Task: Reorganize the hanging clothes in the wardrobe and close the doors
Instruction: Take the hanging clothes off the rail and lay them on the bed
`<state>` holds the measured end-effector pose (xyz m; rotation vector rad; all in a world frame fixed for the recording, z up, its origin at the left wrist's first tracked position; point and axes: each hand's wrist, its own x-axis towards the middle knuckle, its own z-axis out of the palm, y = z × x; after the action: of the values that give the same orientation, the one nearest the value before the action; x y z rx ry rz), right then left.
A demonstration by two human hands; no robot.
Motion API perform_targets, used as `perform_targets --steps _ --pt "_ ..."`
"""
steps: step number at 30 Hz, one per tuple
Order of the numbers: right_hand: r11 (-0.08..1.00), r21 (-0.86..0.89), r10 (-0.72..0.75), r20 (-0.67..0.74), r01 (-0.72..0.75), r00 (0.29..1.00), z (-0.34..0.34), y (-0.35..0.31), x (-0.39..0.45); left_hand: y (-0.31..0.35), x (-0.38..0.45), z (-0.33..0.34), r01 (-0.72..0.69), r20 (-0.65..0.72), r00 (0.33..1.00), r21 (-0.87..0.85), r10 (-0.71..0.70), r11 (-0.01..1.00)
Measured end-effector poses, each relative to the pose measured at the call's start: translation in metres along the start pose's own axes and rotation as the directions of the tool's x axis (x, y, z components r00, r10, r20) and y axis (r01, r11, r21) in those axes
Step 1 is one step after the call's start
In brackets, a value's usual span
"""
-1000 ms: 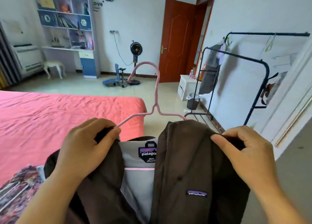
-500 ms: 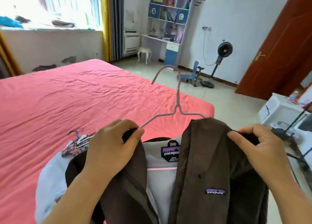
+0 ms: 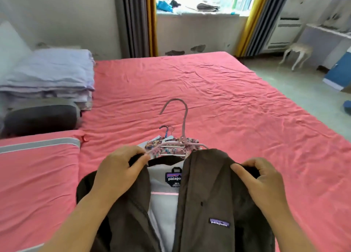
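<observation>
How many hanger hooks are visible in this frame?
3. The pink hanger carrying the brown jacket rises between both hands. A blue hook and a thin dark hook lie on the bed with the patterned garment; more may be hidden under the jacket.

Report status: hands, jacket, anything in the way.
Left hand and right hand each grip a shoulder of the brown jacket, on its pink hanger, over the bed. Floral garment on hangers lies just ahead.

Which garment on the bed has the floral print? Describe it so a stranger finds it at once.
Start at the pink bed. Near its front edge, just beyond the brown jacket held in both hands, lies the floral garment on hangers. Its speckled multicolour print and blue hanger hook set it apart from the plain jacket.
</observation>
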<state>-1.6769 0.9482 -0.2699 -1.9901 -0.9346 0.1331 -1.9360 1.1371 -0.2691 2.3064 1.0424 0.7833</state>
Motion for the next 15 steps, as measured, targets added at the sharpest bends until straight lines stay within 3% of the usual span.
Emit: perform_targets --steps 5,15 --pt "0.999 0.032 -0.022 0.107 0.019 0.994 0.067 0.027 0.059 -0.045 0.037 0.02 0.128 -0.025 0.992 0.055 -0.127 0.99" --pt "1.0 0.03 -0.005 0.135 0.001 0.991 0.177 0.067 0.144 -0.136 0.129 0.071 0.205 -0.043 0.978 0.097 -0.202 0.974"
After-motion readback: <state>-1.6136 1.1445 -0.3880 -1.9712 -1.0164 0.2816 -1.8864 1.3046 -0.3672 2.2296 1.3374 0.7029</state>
